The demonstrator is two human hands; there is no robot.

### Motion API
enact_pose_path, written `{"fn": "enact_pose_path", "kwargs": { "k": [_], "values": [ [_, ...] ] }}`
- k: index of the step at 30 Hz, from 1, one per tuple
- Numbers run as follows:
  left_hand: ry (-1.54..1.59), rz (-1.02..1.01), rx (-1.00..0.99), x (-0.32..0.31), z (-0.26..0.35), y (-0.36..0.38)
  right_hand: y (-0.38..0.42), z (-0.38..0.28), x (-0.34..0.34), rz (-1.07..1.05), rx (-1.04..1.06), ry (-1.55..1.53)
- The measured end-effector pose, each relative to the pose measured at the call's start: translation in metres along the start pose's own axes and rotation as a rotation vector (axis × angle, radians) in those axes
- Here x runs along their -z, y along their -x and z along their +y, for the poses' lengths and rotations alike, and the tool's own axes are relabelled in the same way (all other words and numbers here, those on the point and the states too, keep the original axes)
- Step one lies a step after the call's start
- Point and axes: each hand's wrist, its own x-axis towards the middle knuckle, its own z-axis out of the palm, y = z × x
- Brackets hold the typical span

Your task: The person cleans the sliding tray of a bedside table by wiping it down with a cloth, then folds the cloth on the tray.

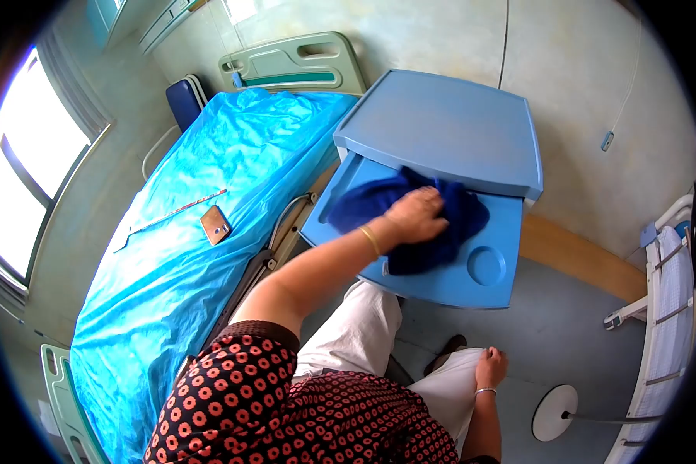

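A dark blue cloth (437, 243) lies bunched on the blue pull-out tray (491, 298) of a bedside cabinet. My left hand (417, 215) presses down on this cloth, fingers curled into its folds; a yellow bracelet circles the wrist. Part of the cloth is hidden beneath the hand. Against my trouser leg by the knee rests my right hand (491, 366), its fingers bent in and nothing seen in them.
The cabinet's top (448, 124) overhangs the tray. A bed under blue plastic sheeting (170, 271) stands left, bearing a phone (216, 225) and a thin stick (178, 209). A round white base (554, 413) and another bed (665, 309) are at right.
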Motion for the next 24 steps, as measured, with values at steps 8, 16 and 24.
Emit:
{"fn": "enact_pose_path", "kwargs": {
  "k": [8,16,24],
  "values": [
    [0.08,0.023,-0.056,-0.003,0.019,0.011,0.013,0.012,0.003,0.017,-0.066,0.01],
    [-0.002,0.067,0.143,0.014,-0.053,0.028,0.008,0.008,0.006,-0.031,-0.054,0.029],
    [-0.098,0.123,0.435,0.018,-0.085,0.032,0.017,0.018,0.005,0.052,-0.074,-0.07]
  ]
}}
